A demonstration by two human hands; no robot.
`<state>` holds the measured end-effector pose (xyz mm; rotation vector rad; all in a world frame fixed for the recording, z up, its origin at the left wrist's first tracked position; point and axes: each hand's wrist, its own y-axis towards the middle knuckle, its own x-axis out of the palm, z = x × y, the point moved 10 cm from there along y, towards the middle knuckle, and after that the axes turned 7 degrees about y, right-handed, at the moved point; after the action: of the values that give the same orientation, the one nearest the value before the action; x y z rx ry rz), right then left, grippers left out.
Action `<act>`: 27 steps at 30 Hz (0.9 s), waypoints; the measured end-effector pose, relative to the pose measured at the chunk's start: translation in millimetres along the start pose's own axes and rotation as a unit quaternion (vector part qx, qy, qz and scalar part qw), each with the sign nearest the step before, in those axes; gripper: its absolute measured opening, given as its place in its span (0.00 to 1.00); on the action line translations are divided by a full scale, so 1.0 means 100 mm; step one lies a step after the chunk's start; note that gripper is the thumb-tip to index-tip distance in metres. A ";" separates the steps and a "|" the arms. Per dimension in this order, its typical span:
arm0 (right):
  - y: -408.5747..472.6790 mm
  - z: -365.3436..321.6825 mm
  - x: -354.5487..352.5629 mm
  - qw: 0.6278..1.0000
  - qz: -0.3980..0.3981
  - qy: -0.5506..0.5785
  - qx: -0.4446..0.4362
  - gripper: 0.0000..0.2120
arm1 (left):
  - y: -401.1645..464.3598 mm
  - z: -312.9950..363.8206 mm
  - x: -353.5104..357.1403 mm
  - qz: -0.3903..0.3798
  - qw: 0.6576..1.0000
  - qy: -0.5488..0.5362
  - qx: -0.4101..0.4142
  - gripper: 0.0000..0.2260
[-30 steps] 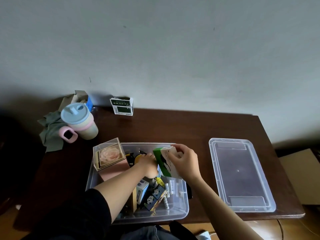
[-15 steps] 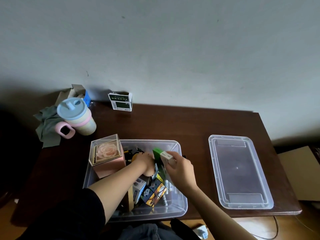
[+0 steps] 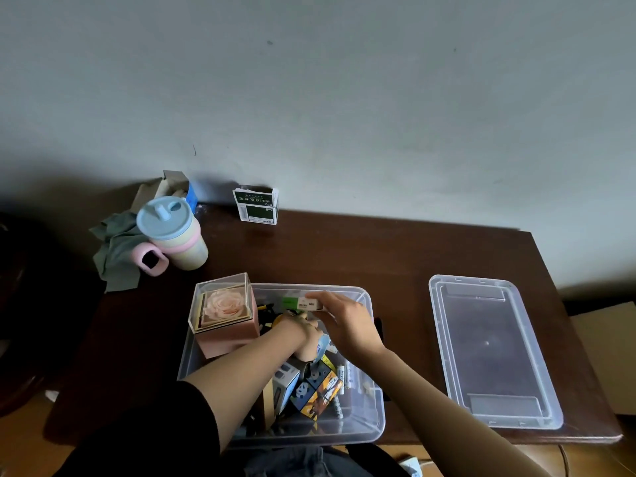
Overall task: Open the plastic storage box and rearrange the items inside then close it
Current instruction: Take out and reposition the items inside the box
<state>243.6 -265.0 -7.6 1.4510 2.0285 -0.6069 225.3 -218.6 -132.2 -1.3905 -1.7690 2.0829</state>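
My right hand (image 3: 346,323) pinches the small green-and-white cardboard carton (image 3: 301,303) over the far end of the clear plastic storage box (image 3: 373,418) — light, crushable, best held by its edges. My left hand (image 3: 306,339) is buried among the clutter — grip unclear.

Setting: domestic room, likely a home. Evidence: dark wooden table (image 3: 344,256) pushed against a plain painted wall (image 3: 344,98) with small marks. At 10 o'clock on the table, a child's sippy cup (image 3: 172,235) with blue lid and pink handle, beside a crumpled grey-green cloth (image 3: 115,253). At 12 o'clock, a small green-and-white carton (image 3: 256,208) against the wall. Clear plastic storage box (image 3: 370,407) holds personal keepsakes: a preserved rose in a pink display case (image 3: 223,315).
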 end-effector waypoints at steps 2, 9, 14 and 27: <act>0.06 -0.03 0.06 0.999 0.006 -0.037 -0.012 0.16 | 0.00 -0.02 0.03 -0.005 1.000 0.005 -0.023 0.28; 0.17 0.06 0.29 0.986 -0.006 -0.166 -0.024 0.13 | -0.01 -0.05 0.10 -0.033 0.998 -0.011 -0.045 0.31; 0.22 0.15 0.58 0.966 -0.086 -0.243 -0.002 0.22 | 0.08 -0.14 0.24 -0.035 0.997 -0.048 -0.049 0.27; -0.03 -0.19 0.22 0.986 0.032 -0.133 -0.091 0.17 | -0.03 -0.11 0.29 -0.002 0.988 -0.152 -0.005 0.27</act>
<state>232.0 -238.3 -8.3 1.2505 1.7733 -0.5424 214.7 -192.8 -145.7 -1.1175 -1.8846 2.3925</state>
